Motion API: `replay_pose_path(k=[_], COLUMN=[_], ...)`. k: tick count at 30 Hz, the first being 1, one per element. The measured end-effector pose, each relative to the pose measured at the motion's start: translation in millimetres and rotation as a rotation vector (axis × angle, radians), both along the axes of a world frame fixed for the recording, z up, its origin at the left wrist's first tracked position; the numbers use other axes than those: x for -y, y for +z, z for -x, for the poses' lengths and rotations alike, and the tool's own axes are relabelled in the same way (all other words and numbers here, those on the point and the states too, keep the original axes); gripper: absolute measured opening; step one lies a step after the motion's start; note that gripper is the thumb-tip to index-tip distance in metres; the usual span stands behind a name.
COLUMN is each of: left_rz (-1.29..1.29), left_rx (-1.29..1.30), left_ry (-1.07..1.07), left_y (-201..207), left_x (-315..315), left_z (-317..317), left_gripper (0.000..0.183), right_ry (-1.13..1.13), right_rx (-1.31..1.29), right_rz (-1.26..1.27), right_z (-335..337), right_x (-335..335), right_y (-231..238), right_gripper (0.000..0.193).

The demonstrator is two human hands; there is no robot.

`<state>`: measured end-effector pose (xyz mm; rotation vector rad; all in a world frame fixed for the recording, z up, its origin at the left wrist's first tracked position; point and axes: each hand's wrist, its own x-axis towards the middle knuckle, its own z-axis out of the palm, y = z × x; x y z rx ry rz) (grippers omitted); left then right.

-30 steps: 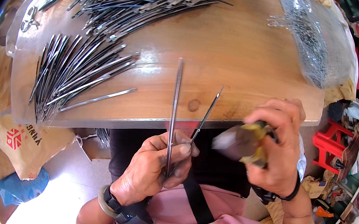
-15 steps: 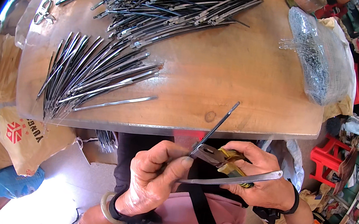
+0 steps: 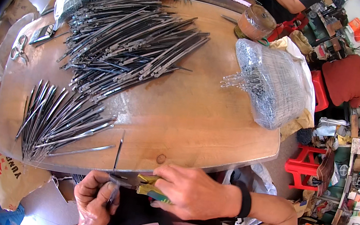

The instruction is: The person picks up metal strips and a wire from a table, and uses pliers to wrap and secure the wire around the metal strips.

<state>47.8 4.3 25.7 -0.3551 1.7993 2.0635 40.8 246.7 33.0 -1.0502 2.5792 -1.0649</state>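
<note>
My left hand (image 3: 93,199) is closed, thumb against fingers, on a thin dark metal strip (image 3: 119,150) that stands nearly upright past the table's front edge. My right hand (image 3: 196,193), back upward, grips pliers with yellow and green handles (image 3: 146,186). The jaws of the pliers meet the strip just above my left fingertips; my fingers partly hide the contact. Left of my hands, a fan of metal strips (image 3: 64,123) lies on the wooden table (image 3: 201,125). One strip (image 3: 82,150) rests apart from it, near the edge. A larger heap of strips (image 3: 130,40) lies behind.
Small scissors (image 3: 20,49) and a phone-like device (image 3: 42,34) lie at the left. A plastic-wrapped bundle of thin wires (image 3: 270,86) is at the right, below a brown round container (image 3: 255,23). A red stool (image 3: 304,167) stands beyond. Two other people sit farther off.
The view has swung, showing more of the table's far side. My right hand has turned back-upward, and the pliers now lie more level. The strip has gone from slanting to nearly upright.
</note>
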Motion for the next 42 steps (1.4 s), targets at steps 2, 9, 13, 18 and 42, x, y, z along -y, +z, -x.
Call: replay_pose_path(k=[2, 9, 13, 18, 42], left_rz=[0.198, 1.322, 1.095, 0.809, -0.227], left_rx=[-0.091, -0.864, -0.757, -0.783, 0.009], left_ry=[-0.093, -0.222, -0.136, -0.354, 0.166], left_y=[13, 3, 27, 43, 27], left_x=[26, 94, 65, 9, -17], left_z=[6, 71, 66, 105, 48], left_gripper=[0.003, 0.021, 0.038, 0.027, 0.010], right_ry=[-0.082, -0.323, -0.272, -0.337, -1.206], right_rx=[-0.035, -0.616, -0.681, -0.729, -0.371], right_rz=[-0.026, -0.532, -0.541, -0.520, 0.333], right_z=[12, 115, 112, 109, -39], right_x=[-13, -99, -98, -84, -122], right_y=[13, 24, 21, 37, 74], right_gripper=[0.035, 0.025, 0.016, 0.020, 0.012])
